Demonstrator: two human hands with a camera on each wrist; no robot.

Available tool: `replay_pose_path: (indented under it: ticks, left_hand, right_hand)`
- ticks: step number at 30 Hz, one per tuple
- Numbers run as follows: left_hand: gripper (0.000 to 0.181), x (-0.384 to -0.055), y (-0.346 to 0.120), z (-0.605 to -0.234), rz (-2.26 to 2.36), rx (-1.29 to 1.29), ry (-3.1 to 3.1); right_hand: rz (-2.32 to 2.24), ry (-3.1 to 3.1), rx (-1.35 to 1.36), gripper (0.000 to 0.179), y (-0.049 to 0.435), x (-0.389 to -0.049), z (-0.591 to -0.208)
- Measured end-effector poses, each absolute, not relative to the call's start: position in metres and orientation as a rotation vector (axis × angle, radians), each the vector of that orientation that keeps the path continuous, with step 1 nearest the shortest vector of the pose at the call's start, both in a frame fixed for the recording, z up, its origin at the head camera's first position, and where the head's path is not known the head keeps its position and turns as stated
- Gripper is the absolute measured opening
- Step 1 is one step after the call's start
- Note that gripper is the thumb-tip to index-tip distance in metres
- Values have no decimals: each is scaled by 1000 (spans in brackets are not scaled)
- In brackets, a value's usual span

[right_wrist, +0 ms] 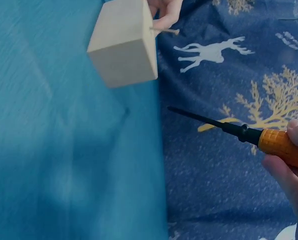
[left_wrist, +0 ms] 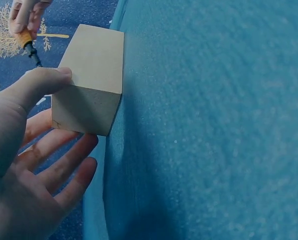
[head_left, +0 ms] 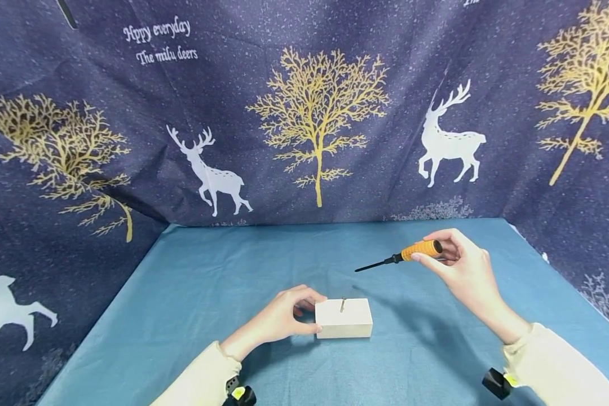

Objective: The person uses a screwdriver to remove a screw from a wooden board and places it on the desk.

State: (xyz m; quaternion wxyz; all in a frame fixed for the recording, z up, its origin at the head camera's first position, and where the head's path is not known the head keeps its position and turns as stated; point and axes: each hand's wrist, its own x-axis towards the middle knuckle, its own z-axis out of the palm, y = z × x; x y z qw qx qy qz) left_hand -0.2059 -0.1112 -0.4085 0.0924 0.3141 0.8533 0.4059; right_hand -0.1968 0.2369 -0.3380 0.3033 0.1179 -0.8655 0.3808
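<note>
A pale wooden block (head_left: 344, 330) lies on the blue cloth, and a screw (head_left: 343, 304) stands up out of its top face. My left hand (head_left: 284, 317) holds the block's left end, thumb at the near side and fingers at the far side. In the right wrist view the screw (right_wrist: 165, 31) sticks well out of the wood. Up to the right of the block, my right hand (head_left: 464, 270) grips a screwdriver (head_left: 420, 250) by its orange handle. Its dark shaft slants down to the left, the tip in the air apart from the screw.
Blue cloth (head_left: 223, 265) covers the table. A dark blue hanging (head_left: 274, 192) with white deer and yellow trees stands behind it and along both sides. Dark wrist devices (head_left: 496, 383) sit at both cream sleeves.
</note>
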Motion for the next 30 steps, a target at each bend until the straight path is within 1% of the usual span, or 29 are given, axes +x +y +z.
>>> replay_pose_path:
  ticks: [9,15,26,30]
  left_hand:
    - [43,-205,-113,-404,1064,989,2585]
    - [43,-204,-112,-404,1071,979,2580]
    - [53,-202,-110,-406,1209,995,2676]
    - [44,-200,-106,-405,1286,982,2737]
  right_hand:
    - [949,-2312,294,32,250,-195,-348]
    - [958,-2334,303,31,257,-195,-356]
    - [916,-2371,304,33,273,-193,-370]
    - [895,-2379,301,34,276,-189,-372]
